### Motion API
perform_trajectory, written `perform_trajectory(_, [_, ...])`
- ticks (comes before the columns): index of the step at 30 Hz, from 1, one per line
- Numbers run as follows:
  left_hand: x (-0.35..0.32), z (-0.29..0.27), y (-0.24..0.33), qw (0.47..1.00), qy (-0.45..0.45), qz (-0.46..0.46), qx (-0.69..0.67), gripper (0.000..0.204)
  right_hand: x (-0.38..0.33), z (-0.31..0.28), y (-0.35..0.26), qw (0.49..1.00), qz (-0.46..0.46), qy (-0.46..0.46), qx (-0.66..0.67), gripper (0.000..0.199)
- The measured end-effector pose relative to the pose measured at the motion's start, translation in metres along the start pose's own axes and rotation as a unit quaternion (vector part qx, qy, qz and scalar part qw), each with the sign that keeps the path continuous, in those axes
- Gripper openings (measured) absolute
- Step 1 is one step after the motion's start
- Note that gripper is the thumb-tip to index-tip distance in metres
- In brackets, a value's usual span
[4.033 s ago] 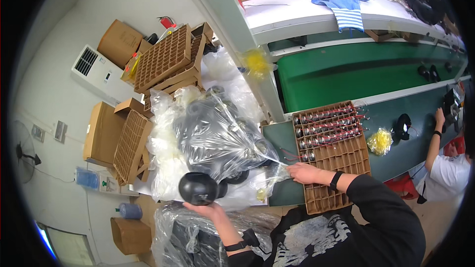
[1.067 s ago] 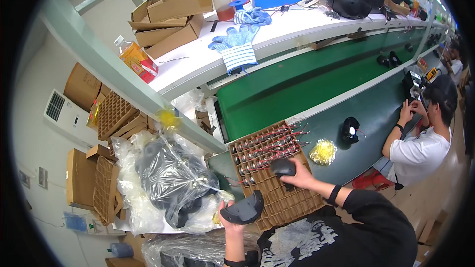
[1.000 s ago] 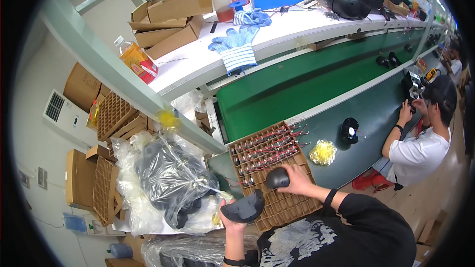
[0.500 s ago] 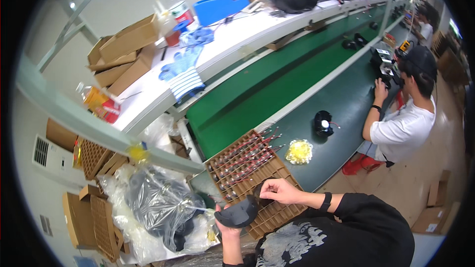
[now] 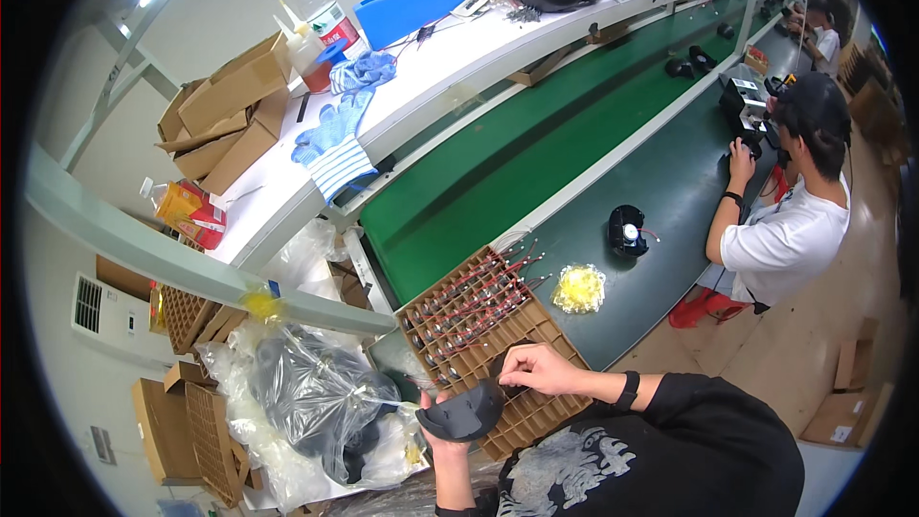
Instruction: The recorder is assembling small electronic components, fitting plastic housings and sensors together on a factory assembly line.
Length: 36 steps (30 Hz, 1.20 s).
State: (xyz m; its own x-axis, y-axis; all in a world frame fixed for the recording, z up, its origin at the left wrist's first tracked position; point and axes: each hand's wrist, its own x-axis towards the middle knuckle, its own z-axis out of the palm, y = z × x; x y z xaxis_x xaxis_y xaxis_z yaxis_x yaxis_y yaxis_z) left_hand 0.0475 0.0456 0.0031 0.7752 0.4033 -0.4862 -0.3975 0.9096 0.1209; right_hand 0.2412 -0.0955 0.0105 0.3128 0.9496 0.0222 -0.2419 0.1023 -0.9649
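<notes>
Since four seconds ago, the right hand (image 5: 538, 369) has left the clear plastic bag (image 5: 306, 397) and come over the brown card tray (image 5: 544, 325), and the left hand (image 5: 445, 445) has moved in beside it. Now the left hand holds a black half-round shell (image 5: 464, 414) above the left edge of the tray, close to the near left corner. Its fingers and thumb are tucked around the shell. The right hand is just beside it, with its fingers bent in close together next to a dark piece (image 5: 499, 361). That piece is mostly hidden, so I cannot tell if the hand grips it. Small round metal parts (image 5: 450, 321) with red wires (image 5: 498, 302) fill the rows at the far end of the tray. The tray sits at the left end of the dark green bench (image 5: 661, 196). To the right of the tray, on the bench, is a shiny yellow bundle (image 5: 578, 288), and past it is a black round part (image 5: 627, 232) with a white middle. A person in a white shirt (image 5: 790, 239) works at the near edge of the bench, farther right. The clear plastic bag, full of dark things, lies left of the tray.
</notes>
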Motion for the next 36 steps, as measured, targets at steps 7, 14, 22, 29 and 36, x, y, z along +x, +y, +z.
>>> perform_trajectory(7, [-0.037, 0.021, 0.046, 0.974, 0.086, 0.207, 0.035, 0.045, -0.009, -0.089, -0.019, 0.934, -0.013, 0.355, -0.029, 0.007])
perform_trajectory(14, [-0.031, 0.02, 0.055, 0.986, 0.03, 0.164, -0.019, 0.041, -0.005, -0.193, 0.062, 0.833, 0.136, 0.35, -0.406, 0.027])
perform_trajectory(22, [0.004, 0.009, 0.006, 0.994, 0.062, 0.085, 0.027, 0.039, 0.01, -0.21, 0.081, 0.749, 0.234, 0.346, -0.515, 0.057])
perform_trajectory(29, [0.031, 0.026, -0.024, 0.993, 0.02, 0.11, 0.036, 0.044, 0.027, -0.135, -0.009, 0.81, -0.183, 0.046, -0.556, 0.079])
perform_trajectory(36, [0.038, 0.046, -0.055, 0.996, -0.031, 0.023, -0.079, 0.059, 0.032, -0.017, -0.055, 0.827, -0.182, -0.134, -0.514, 0.092])
